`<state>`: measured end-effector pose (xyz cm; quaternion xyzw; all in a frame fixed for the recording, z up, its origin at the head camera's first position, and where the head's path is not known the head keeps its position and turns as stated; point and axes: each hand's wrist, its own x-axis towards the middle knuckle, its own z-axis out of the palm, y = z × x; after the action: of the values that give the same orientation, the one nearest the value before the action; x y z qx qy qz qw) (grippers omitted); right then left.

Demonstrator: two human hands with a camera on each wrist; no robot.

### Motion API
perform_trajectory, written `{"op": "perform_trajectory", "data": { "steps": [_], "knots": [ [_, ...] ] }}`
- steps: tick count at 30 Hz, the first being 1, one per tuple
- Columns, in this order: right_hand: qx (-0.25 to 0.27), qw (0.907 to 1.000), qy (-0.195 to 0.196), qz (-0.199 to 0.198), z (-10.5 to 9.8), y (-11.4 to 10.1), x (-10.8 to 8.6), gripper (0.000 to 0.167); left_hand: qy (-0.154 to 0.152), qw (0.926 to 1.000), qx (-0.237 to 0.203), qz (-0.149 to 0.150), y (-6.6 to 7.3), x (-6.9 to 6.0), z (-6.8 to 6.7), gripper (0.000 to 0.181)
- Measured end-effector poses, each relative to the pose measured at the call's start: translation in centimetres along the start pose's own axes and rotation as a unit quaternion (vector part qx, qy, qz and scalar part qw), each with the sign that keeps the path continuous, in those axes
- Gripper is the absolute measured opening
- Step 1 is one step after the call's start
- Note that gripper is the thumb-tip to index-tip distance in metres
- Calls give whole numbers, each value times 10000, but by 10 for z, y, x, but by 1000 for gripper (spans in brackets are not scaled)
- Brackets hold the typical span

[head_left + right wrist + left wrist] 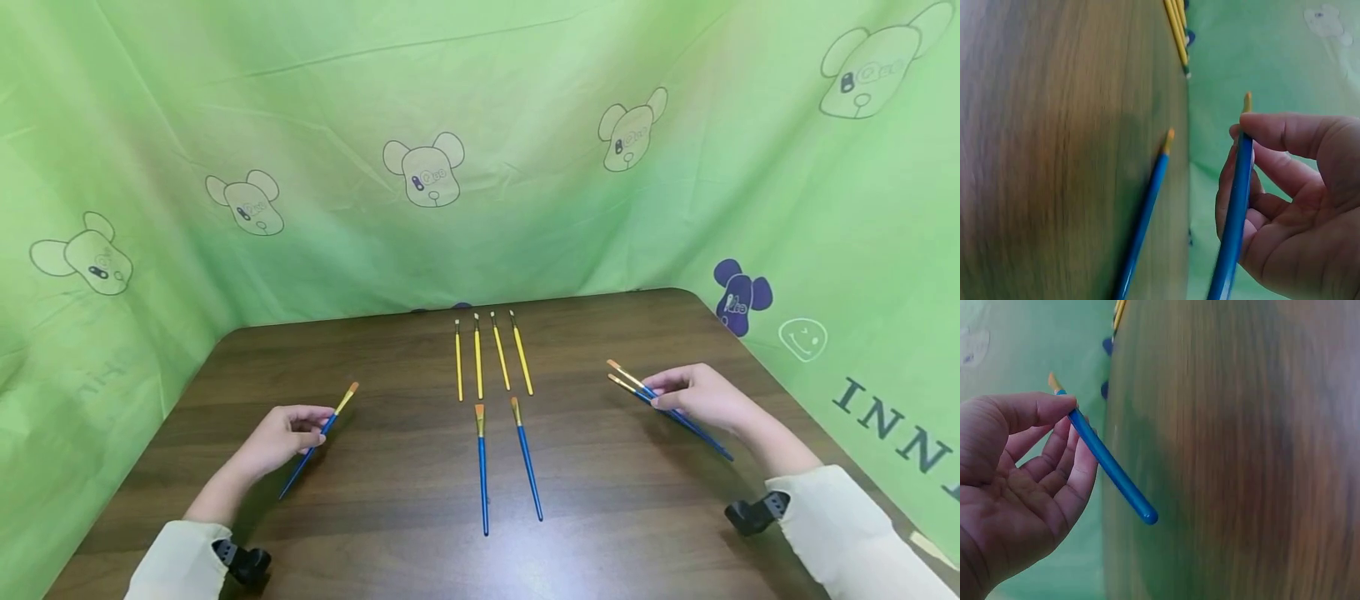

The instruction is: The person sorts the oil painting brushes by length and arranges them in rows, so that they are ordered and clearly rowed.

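Observation:
In the head view my left hand [281, 437] pinches a blue-handled paintbrush [303, 471] between thumb and fingers. The left wrist view shows this brush [1116, 472] tilted, its handle end raised off the wooden table. On the right, my right hand [705, 397] pinches another blue paintbrush [627, 374] near its metal collar, seen closer in the right wrist view as a blue handle [1235, 206]. Beside that hand, a second blue paintbrush [1147, 212] lies on the table, apart from the fingers. Two more blue paintbrushes, one flat-tipped [482, 475] and one slimmer [528, 467], lie at the middle.
Several yellow-handled tools [478, 358] with small pale tips lie side by side behind the middle blue brushes. The brown wooden table [397, 517] reaches a green printed cloth [337, 100] at the back and sides.

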<state>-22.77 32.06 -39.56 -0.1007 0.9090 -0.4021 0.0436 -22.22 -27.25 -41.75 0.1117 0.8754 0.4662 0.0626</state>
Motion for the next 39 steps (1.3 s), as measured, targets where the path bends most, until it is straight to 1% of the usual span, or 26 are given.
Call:
{"op": "perform_trajectory", "data": {
  "steps": [5,9,15,22,24,27,33,39],
  "knots": [
    [340,9994,6,96,10,-10,-2,37,-116,9999,-95,60,15,4,16,38],
    [489,9986,-24,174,17,-17,-3,38,-139,9992,-385,28,25,6,29,40],
    [680,9974,-161,145,29,-23,-3,37,-163,9965,-819,-76,37,8,51,42],
    [919,9954,-265,97,43,-33,0,37,-259,9933,-1127,-3,49,11,75,40],
    [970,9948,-318,60,46,-35,0,37,-246,9927,-1180,8,53,11,81,40],
    [1028,9940,-349,105,52,-38,0,36,-227,9922,-1224,-23,56,13,89,39],
    [1082,9932,-392,177,66,-42,1,34,-202,9926,-1190,-132,59,15,104,38],
    [1166,9922,-385,206,80,-44,2,32,-309,9929,-1145,-114,62,14,116,37]
  ]
}}
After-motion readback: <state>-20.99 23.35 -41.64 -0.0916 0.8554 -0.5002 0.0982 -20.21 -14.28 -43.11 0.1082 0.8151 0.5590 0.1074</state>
